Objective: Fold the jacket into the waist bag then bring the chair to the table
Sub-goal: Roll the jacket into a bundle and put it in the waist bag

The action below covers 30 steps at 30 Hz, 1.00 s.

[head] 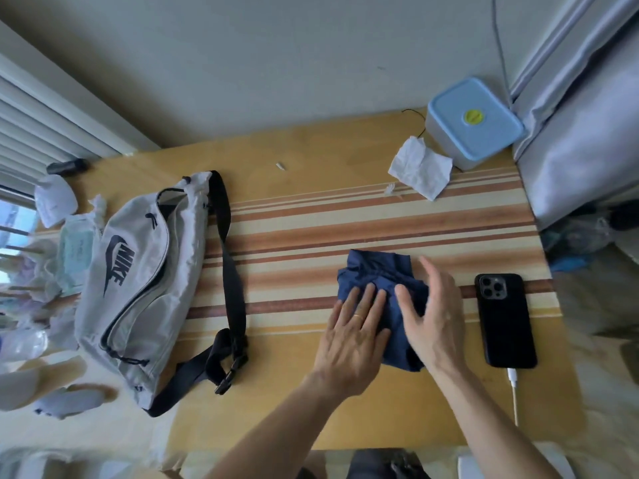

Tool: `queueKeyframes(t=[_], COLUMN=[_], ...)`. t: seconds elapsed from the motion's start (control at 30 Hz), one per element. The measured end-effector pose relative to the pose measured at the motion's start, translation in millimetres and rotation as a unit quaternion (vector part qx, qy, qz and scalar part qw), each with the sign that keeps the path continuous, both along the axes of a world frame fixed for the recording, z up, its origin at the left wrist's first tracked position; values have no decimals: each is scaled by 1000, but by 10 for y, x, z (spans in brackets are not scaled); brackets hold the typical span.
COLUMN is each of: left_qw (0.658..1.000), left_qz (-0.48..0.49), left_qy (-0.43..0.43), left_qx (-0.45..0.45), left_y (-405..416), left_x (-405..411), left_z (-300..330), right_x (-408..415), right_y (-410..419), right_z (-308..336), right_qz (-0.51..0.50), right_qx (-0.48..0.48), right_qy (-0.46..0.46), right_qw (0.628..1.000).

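**Nearly packed: soft bundle under both palms**

Now lying right of the grey nylon waist bag: dark blue thin-fabric jacket, light, limp, springy. Left hand flat, pressing; right hand open, unclenched, touching. Best pinched across both edges.

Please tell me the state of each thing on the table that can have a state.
jacket: folded small, pressed flat
left hand: open, flat on jacket
right hand: open, on jacket's edge
waist bag: unzipped, strap unbuckled
phone: face down, cable plugged in
blue-lidded box: closed
tissue: crumpled
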<state>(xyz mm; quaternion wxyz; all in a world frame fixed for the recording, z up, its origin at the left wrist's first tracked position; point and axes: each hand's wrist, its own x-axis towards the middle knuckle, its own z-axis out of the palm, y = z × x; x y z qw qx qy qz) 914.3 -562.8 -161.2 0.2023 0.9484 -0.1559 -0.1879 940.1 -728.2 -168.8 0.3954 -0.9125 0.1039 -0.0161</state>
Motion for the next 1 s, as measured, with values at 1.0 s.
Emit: queueKeyframes(t=[1.0], left_qw=[731], left_qz=[442], left_qy=[189], left_qx=[-484], left_y=[2465], left_x=[535], left_z=[1089], right_x=[385], right_y=[2237], right_z=[673], right_qz=[12], right_qx=[497], right_qy=[205], right_qw=[843])
